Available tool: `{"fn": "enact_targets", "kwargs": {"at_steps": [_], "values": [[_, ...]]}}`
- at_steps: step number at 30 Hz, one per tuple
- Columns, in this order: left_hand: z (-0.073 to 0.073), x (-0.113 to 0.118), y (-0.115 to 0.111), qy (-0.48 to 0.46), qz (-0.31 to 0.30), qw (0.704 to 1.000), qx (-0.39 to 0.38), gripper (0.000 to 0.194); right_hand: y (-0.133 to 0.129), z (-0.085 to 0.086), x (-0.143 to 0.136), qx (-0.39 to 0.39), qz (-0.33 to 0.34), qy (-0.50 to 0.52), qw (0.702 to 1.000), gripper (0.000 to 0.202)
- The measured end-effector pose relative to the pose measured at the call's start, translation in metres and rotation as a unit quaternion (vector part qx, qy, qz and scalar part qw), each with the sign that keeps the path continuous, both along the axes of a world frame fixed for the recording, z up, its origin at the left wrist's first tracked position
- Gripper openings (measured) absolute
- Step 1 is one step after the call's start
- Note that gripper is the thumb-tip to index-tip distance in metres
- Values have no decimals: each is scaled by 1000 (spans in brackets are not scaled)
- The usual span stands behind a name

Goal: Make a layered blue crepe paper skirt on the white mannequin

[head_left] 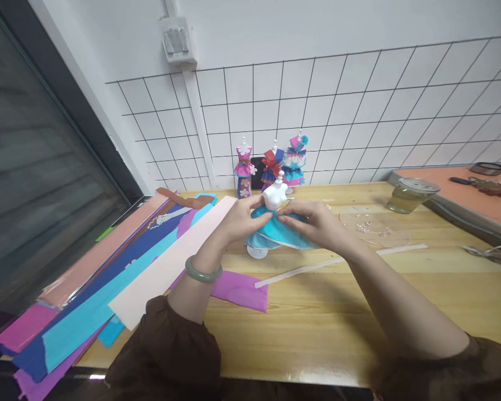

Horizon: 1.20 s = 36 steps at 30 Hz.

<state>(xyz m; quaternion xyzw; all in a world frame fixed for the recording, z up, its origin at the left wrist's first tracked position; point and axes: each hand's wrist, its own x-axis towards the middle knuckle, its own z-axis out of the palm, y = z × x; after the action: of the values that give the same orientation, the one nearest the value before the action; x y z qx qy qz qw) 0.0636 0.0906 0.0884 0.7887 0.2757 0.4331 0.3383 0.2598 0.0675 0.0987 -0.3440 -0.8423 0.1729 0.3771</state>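
A small white mannequin [275, 194] stands upright on a round white base [257, 252] in the middle of the table. Turquoise crepe paper, shaped like a doll skirt [275, 228] with a pale edge, wraps its waist. My left hand [244, 220] grips the skirt at the waist from the left, thumb in front and other fingers partly hidden behind. From the right, my right hand [311, 220] pinches the same waistline with thumb and fingers. Both hands nearly meet at the front of the mannequin.
Behind stand three dressed mini mannequins [244, 167]. Coloured crepe paper sheets [150, 250] cover the left side. A magenta piece [242, 291] and a pale strip [300, 272] lie in front. At right are a clear dish with beads [373, 228], a lidded cup [411, 197] and an orange board [459, 192].
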Motion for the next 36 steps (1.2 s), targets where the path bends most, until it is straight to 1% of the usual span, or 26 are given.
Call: {"fn": "enact_targets", "kwargs": {"at_steps": [5, 8, 16, 21, 27, 31, 36], "values": [[2, 1, -2, 6, 2, 1000, 9, 43, 2, -3, -4, -10, -78, 21, 997, 16], [3, 1, -4, 17, 6, 1000, 15, 41, 2, -4, -5, -10, -100, 18, 995, 19], [3, 1, -4, 18, -1, 1000, 19, 42, 7, -9, -3, -2, -101, 27, 994, 24], [4, 1, -4, 13, -10, 1000, 14, 44, 8, -10, -5, 1, -110, 28, 994, 23], [-1, 3, 0, 3, -12, 1000, 16, 44, 13, -16, -5, 23, -132, 27, 991, 22], [-4, 3, 3, -2, -20, 1000, 10, 45, 15, -17, -5, 18, -137, 35, 990, 24], [-4, 3, 4, -11, -44, 999, -3, 49, 14, -15, -4, -3, -135, 45, 990, 25]]}}
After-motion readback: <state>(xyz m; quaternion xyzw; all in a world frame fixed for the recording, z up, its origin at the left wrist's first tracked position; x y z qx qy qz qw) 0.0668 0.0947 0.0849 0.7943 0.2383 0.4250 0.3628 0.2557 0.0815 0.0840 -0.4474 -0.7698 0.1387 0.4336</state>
